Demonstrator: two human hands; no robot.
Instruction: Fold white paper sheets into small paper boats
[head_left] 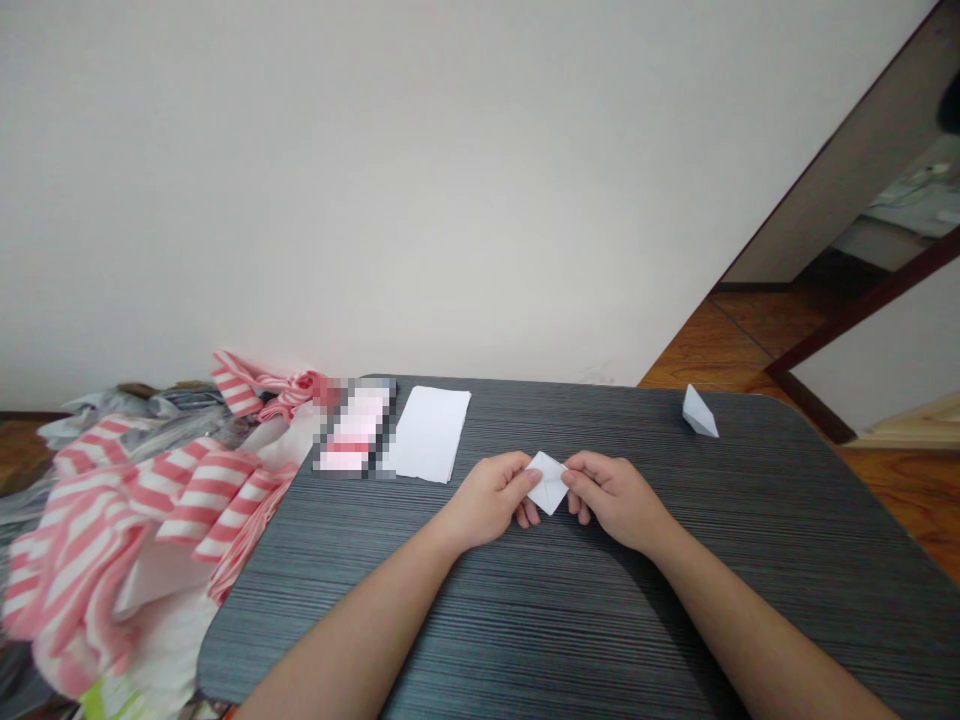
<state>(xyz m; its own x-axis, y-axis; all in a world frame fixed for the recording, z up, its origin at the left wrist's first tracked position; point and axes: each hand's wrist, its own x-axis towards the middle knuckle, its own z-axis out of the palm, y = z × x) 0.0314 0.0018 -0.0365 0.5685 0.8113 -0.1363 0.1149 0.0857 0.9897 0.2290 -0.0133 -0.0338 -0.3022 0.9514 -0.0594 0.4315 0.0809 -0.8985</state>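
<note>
We see striped cloth (191, 490) left of the table (330, 570), then white paper (431, 435) on it. Our left hand (491, 500) pinches a folded square (550, 490) over the table; our right hand (615, 500) pinches its right corner — both grips narrow — and a paper fold (699, 412) sits farther right.

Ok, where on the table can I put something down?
Try the table beyond the right hand, between the white paper and the folded shape, or right of the right forearm. It's crowded far left: white paper beside a pixelated rectangle.
</note>
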